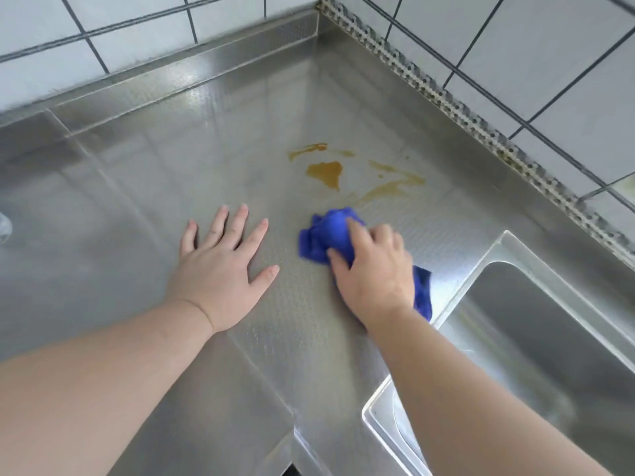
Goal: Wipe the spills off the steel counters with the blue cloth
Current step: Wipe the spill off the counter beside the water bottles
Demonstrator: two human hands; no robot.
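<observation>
The blue cloth [330,235] is pressed to the bench [144,173] under the curled fingers [357,231] of the right hand [374,273], with the brown spill [326,171] lying just beyond it toward the tiled back corner, while the left hand [220,269], farther off, is laid flat with fingers spread.

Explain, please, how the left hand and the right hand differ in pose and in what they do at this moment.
The left hand lies flat with fingers spread on the bare steel counter; the right hand is curled over the blue cloth. The left hand holds nothing, while the right hand presses the cloth down. The right hand is nearer the sink and the brown spill. Both rest on the same counter, short of the spill.
</observation>
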